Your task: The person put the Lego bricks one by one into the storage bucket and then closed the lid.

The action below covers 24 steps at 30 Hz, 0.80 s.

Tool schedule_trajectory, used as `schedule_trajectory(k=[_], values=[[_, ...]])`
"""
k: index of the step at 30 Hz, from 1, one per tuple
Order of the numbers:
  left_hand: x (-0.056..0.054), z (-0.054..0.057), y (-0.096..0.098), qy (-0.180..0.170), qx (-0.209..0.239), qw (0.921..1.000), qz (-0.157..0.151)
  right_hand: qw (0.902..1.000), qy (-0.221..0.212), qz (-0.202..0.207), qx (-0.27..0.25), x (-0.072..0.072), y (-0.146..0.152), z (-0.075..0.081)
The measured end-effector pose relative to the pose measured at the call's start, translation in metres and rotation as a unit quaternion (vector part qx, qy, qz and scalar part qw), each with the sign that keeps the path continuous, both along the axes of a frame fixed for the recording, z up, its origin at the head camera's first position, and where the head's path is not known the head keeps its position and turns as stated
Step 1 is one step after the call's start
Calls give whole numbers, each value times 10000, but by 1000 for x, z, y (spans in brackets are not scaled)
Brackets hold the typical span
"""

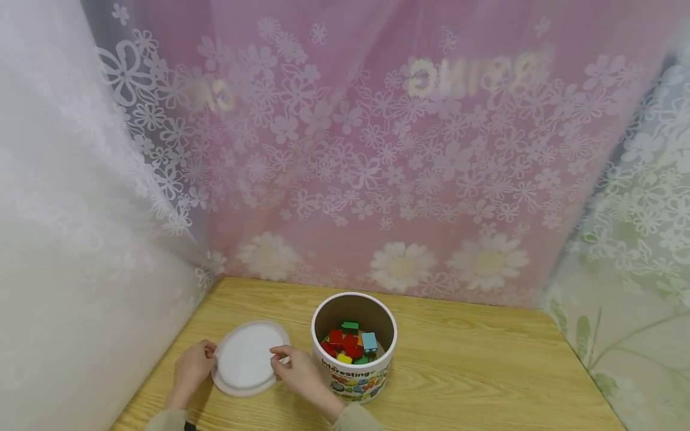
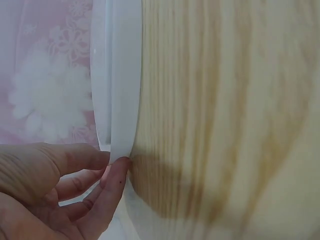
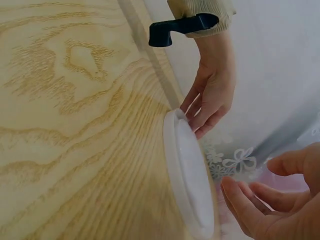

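Note:
A round white lid (image 1: 245, 358) lies flat side up at the left of the table. My left hand (image 1: 193, 367) pinches its left rim between thumb and fingertips; the left wrist view shows the rim (image 2: 125, 90) between them, close over the wood. On the lid's other side is my right hand (image 1: 299, 372), thumb and fingers apart and loosely bent. In the right wrist view a gap shows between this hand (image 3: 280, 195) and the lid (image 3: 192, 175). Right of it stands a white printed tub (image 1: 354, 383), its top uncovered, with red, green, yellow and light blue building blocks (image 1: 350, 342) inside.
The wooden table (image 1: 474, 371) runs to a pink curtain with white flowers (image 1: 377, 149) at the back. Pale sheeting (image 1: 97, 239) hangs along the left edge, and a flowered sheet (image 1: 641, 239) along the right. A black wrist mount (image 3: 182, 26) sits on the left sleeve.

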<state>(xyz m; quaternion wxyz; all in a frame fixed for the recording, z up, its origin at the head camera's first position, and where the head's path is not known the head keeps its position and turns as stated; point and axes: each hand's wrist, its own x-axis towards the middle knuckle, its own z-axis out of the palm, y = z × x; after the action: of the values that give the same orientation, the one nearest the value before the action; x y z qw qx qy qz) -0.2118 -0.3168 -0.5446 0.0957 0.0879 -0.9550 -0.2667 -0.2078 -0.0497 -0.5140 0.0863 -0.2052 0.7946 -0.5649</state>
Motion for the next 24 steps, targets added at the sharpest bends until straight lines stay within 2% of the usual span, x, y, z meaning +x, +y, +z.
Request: schedule_trajectory(k=[6,12,14,18,21,24], values=[[6,1,-10,-108,2,9999,24,9993,-249,-249,-86,-4,1,-11],[10,3,-18,-119,-177,9997,106,9968,315,-532,506,-10,-4,-23],[10,4,-18,-51,-187,9997,124,9950,359,-650,674,-11,-6,-26],[11,5,-20,-15,-119,9998,163,9978,-494,-439,64,-12,-10,-27],[12,5,-20,-5,-108,9998,154,9920,-1141,-257,-482,-11,-12,-28],[12,8,-19,19,-86,9999,131,9893,-1305,-225,-604,-11,-14,-28]])
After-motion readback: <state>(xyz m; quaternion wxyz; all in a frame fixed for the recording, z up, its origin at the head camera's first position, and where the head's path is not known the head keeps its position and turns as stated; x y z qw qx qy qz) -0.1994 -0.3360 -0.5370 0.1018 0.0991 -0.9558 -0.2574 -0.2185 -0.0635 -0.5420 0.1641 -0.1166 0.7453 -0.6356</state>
